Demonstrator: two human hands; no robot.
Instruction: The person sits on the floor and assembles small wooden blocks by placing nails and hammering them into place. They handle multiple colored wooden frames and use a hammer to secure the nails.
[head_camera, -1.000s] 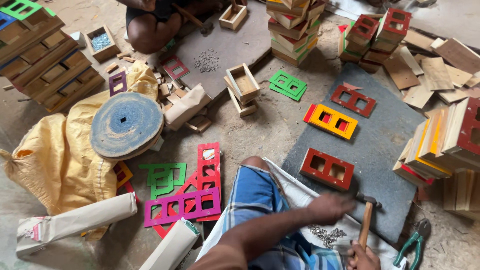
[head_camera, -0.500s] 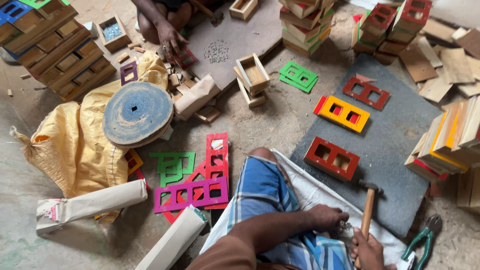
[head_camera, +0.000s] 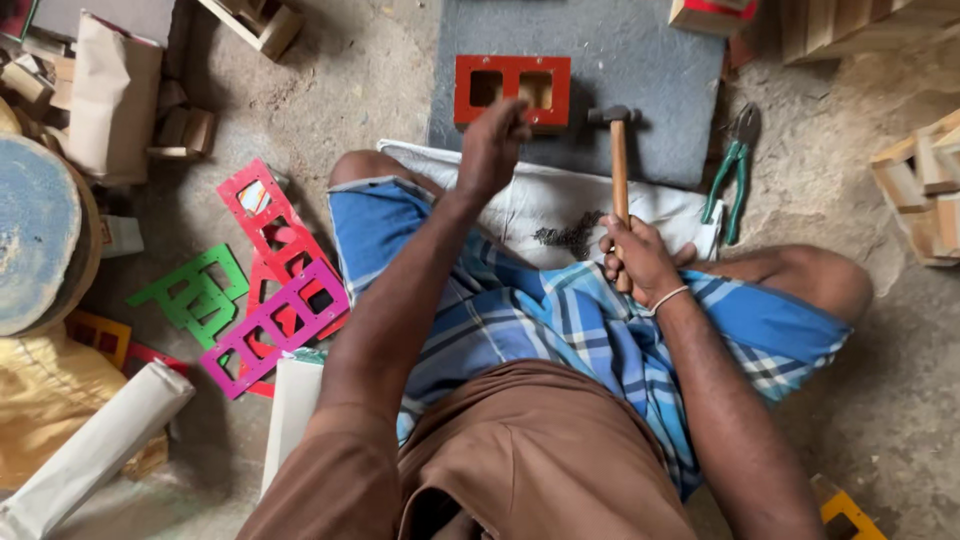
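Note:
I sit cross-legged in a blue checked cloth. My left hand reaches forward, its bent fingers at the near edge of a red wooden block with two square openings lying on a grey mat. Whether something small sits between those fingers is hidden. My right hand grips the wooden handle of a hammer, whose metal head rests on the mat just right of the red block. A small heap of dark nails lies on a white cloth across my lap.
Green-handled pliers lie right of the cloth. Magenta, green and red cut-out frames lie on the floor at left, beside a round blue-topped disc, a yellow sack and white rolls. Wooden boxes stand at right.
My view has tipped down and closer. My left hand has moved from the nail heap on my lap forward to the red block. The hammer stays in my right hand.

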